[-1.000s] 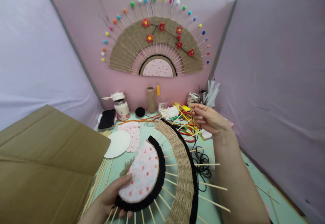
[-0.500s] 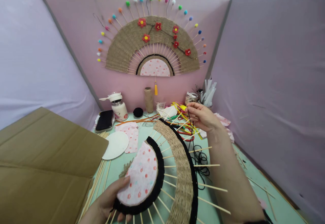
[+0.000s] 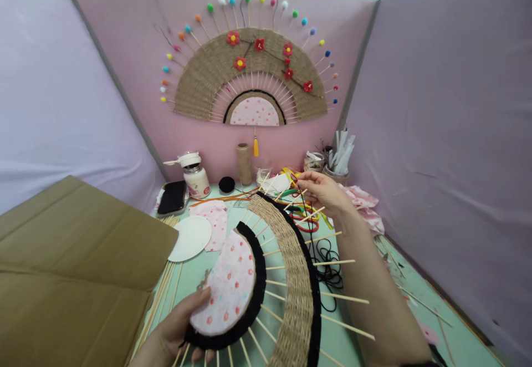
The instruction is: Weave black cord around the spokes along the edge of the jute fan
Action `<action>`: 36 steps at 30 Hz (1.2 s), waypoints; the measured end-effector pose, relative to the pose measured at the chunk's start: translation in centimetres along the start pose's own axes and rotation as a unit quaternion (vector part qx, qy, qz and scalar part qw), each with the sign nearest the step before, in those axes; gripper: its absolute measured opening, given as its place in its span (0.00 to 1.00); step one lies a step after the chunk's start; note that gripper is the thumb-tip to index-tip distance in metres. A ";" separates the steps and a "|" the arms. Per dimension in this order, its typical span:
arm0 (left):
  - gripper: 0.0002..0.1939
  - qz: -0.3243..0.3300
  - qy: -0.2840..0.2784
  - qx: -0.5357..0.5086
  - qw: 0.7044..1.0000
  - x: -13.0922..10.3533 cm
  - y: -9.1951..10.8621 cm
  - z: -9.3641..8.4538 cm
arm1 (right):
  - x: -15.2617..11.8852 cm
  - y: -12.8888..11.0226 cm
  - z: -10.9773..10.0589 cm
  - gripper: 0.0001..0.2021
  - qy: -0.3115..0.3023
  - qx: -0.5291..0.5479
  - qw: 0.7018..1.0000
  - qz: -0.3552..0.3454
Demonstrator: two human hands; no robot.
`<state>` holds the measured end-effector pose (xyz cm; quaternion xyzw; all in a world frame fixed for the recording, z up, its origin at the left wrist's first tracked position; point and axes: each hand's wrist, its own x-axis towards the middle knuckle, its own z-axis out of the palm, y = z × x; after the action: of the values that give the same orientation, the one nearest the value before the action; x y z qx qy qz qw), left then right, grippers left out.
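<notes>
A woven fan with a pink dotted centre, black bands and bare sticks fanning to the right is tilted over the table. My left hand grips its pink centre at the lower left, thumb on top and fingers beneath. Above the fan's upper right side, my right hand pinches a black cord. That cord hangs down past the sticks to a loose tangle lying on the table beside my right forearm.
A finished fan hangs on the pink back panel. Cardboard fills the left. Behind stand a white bottle, a twine roll and a jar of white strips. A white disc and thin sticks lie left; scraps lie right.
My right hand has moved a little to the left with the cord. The held fan has shifted slightly left and up.
</notes>
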<state>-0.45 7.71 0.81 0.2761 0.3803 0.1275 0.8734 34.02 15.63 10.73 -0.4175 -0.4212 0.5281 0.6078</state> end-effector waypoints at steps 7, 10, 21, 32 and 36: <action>0.31 0.011 -0.019 0.007 1.000 -0.1 -0.1 0.4 | 0.9 3.4 3.6 0.15 -0.070 -0.060 0.995 0.026; 0.28 0.013 -0.031 -0.004 0.999 -0.1 -0.1 0.5 | 0.9 4.1 4.4 0.15 -0.099 -0.098 0.990 0.038; 0.29 0.015 -0.059 -0.001 0.998 0.5 -0.6 -0.3 | 1.1 2.9 1.4 0.13 -0.050 -0.088 0.995 0.013; 0.28 0.008 -0.059 -0.017 0.998 0.4 -0.7 -0.1 | 1.3 2.0 0.4 0.16 -0.060 0.103 0.986 0.117; 0.30 0.006 -0.063 -0.017 0.998 0.7 -0.8 -0.5 | 1.5 1.5 -0.4 0.12 -0.038 0.148 0.976 0.152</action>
<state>-0.32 7.51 -0.35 0.2715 0.3205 0.1215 0.8993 34.12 17.23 9.24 -0.3619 -0.2931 0.6865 0.5585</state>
